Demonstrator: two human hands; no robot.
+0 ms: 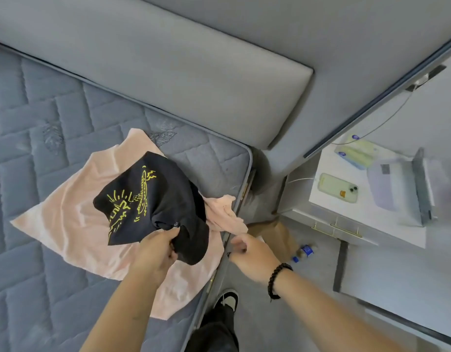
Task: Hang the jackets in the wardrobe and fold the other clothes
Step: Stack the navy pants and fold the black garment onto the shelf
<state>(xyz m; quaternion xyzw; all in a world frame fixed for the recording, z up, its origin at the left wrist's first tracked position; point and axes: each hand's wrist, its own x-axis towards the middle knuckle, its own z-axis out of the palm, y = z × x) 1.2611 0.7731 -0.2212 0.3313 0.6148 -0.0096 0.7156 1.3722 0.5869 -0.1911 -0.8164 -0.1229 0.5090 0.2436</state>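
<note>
This is a bedroom in a home. A bare quilted mattress [54, 118] fills the left side, and a long padded headboard [168, 72] in grey runs along its far edge. On the right stands a white bedside cabinet [366, 217] with brass handles; a phone [338, 188] lies on its top with a cable plugged in, beside an open case [402, 184] and a pale yellow box [356, 152]. A small plastic bottle [303, 252] lies on the grey floor [308, 301] near the cabinet.
</note>
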